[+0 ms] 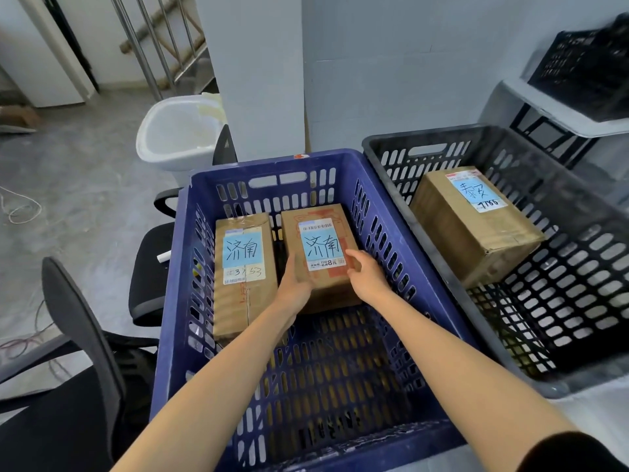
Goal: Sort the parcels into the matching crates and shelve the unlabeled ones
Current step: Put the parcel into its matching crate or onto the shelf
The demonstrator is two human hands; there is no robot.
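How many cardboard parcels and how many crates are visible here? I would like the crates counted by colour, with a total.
Cardboard parcels: 3
Blue crates: 1
Black crates: 2
Total: 6

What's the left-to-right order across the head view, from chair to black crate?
Near chair back → first parcel in the blue crate → second parcel, gripped by left hand and right hand → third parcel in the black crate.
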